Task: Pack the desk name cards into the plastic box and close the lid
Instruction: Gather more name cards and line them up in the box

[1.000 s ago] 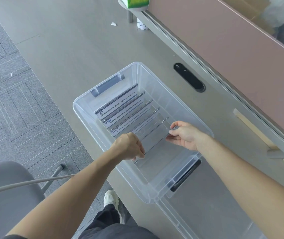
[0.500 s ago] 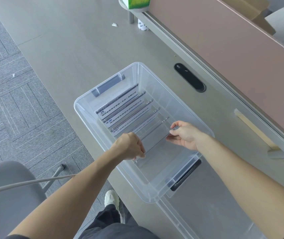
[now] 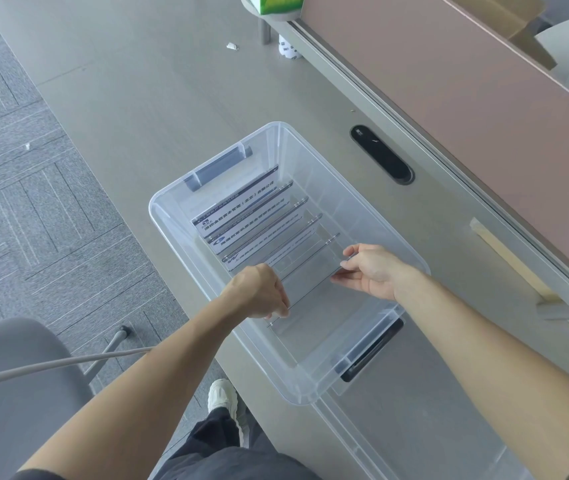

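Note:
A clear plastic box [image 3: 179, 233] stands open on the grey desk [image 3: 137, 81]. Several acrylic desk name cards [image 3: 245, 216] lean in a row inside it, towards its far end. Both hands reach into the box and hold the nearest name card [image 3: 307, 289] by its ends. My left hand [image 3: 259, 292] pinches the card's left end. My right hand [image 3: 369, 271] pinches its right end. This card is clear and leans against the row. The clear lid [image 3: 414, 427] lies flat on the desk beside the box's near end.
A pink partition [image 3: 484, 109] with a metal rail runs along the desk's right side. A black cable port [image 3: 381, 154] sits beside the box. A wooden strip [image 3: 515, 261] lies by the rail. A grey chair [image 3: 9, 393] stands at the lower left over carpet.
Almost nothing has moved. Both hands stay on the ends of the nearest card inside the box.

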Demonstrator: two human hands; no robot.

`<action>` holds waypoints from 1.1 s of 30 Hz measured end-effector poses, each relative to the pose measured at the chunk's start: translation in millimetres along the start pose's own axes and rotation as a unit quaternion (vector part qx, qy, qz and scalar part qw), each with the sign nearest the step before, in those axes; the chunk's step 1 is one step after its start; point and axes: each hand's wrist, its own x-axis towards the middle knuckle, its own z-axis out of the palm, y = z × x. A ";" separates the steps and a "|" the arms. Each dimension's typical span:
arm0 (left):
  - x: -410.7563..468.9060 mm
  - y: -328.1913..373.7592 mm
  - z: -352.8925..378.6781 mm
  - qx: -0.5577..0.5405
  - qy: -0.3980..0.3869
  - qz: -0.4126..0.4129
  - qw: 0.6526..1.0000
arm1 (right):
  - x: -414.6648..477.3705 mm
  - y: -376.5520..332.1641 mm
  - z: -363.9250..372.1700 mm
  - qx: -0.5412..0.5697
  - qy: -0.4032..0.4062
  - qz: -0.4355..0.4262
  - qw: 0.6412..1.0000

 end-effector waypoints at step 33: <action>6.9 -0.8 0.8 0.004 -0.004 0.005 1.000 | -4.2 -1.0 -0.3 -0.083 0.036 -0.031 0.995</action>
